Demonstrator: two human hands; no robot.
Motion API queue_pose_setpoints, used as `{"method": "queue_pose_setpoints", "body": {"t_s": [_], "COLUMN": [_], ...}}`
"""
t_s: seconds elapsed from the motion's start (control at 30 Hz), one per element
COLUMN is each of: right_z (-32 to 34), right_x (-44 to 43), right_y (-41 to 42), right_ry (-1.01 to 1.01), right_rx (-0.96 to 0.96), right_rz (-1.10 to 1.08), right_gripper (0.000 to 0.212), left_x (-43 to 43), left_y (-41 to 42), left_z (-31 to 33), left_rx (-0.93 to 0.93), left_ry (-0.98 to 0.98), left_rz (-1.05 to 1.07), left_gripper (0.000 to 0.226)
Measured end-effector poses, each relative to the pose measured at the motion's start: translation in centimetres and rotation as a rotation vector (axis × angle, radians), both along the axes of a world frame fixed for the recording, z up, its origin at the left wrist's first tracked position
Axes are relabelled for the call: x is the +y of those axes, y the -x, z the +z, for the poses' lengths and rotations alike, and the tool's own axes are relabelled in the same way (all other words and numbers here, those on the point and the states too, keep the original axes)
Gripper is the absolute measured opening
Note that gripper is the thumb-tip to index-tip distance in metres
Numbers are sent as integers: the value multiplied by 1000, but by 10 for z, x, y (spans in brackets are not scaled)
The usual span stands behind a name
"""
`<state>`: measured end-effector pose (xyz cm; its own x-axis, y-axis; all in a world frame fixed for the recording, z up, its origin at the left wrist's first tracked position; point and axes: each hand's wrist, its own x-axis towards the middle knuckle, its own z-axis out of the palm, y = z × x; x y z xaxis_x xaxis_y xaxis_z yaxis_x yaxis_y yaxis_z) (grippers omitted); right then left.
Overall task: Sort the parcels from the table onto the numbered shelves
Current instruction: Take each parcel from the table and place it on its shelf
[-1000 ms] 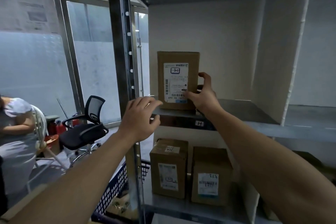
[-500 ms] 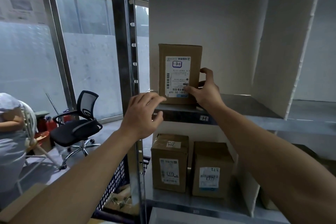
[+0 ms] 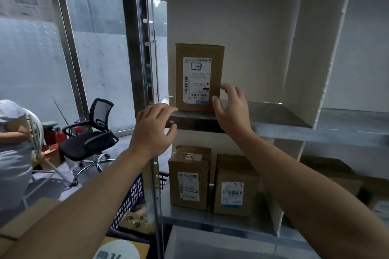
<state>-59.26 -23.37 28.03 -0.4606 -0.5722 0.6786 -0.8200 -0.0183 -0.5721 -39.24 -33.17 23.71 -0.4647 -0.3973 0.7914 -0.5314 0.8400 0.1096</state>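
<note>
Standing upright at the left end of the upper shelf is one parcel, near the front edge, its white label turned upside down; the bottom line reads "530- D5 069", the rest being too small to read. The right hand hovers just beside its lower right corner, fingers spread and curled, gripping nothing; whether a fingertip brushes the cardboard I cannot tell. The left hand hangs in front of the shelf edge by the steel post, fingers loosely bent and empty, its fingertips close to the parcel's lower left corner.

Two more boxes stand side by side on the lower shelf: the left box has a small slip marked "705" on top and a printed label on its front; the right box has "215" handwritten upside down on its label. A white divider walls off the compartment on the right.

To the left stand one black office chair and one blue basket low by the post. A seated person shows at the far left edge.
</note>
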Motion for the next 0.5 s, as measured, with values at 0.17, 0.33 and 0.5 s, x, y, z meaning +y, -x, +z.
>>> {"method": "queue_pose_setpoints", "body": {"t_s": [0.17, 0.33, 0.5], "right_z": [-43, -89, -140], "right_x": [24, 38, 43], "right_y": [-7, -22, -58], "right_ry": [-40, -84, -169], "right_rx": [412, 617, 665], "right_rz": [28, 136, 364], "right_gripper": [38, 38, 37], "left_x": [19, 45, 81], "left_y": [-9, -36, -78], "left_z": [-34, -72, -117], "left_rx": [-23, -43, -73], "left_ry": [-80, -195, -309], "left_rz": [107, 227, 342], "left_gripper": [46, 48, 47]}}
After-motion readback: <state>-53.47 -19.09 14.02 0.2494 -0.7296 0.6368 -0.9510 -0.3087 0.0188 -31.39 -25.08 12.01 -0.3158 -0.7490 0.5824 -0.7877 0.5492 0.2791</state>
